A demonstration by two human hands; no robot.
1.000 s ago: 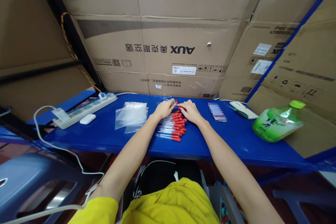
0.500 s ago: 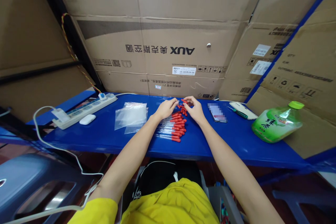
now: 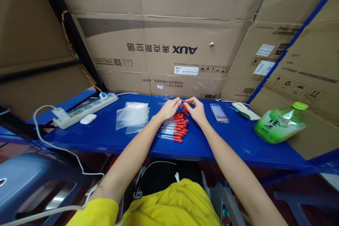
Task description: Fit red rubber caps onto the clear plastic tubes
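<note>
Several glass droppers with red rubber bulbs [image 3: 178, 134] lie in a row on the blue table, bulbs toward the right. Behind them is a small heap of loose red rubber bulbs [image 3: 185, 111]. Over the back of the row, my left hand [image 3: 170, 108] is closed in a pinch, apparently on a clear glass tube that its fingers mostly hide. Facing it, my right hand [image 3: 196, 110] pinches a red rubber bulb [image 3: 185, 102] between thumb and fingers. The fingertips of both hands nearly meet there.
Clear plastic bags [image 3: 134, 116] lie left of the droppers. Farther left are a power strip [image 3: 87, 111] and a white earbud case [image 3: 88, 119]. To the right are a phone [image 3: 219, 113], a green-handled screwdriver [image 3: 242, 113] and a green tea bottle [image 3: 279, 125]. Cardboard [image 3: 159, 31] walls the back.
My fingertips have drawn closer together, and the red bulb in my right hand is more covered by fingers. The row of droppers stays where it was.
</note>
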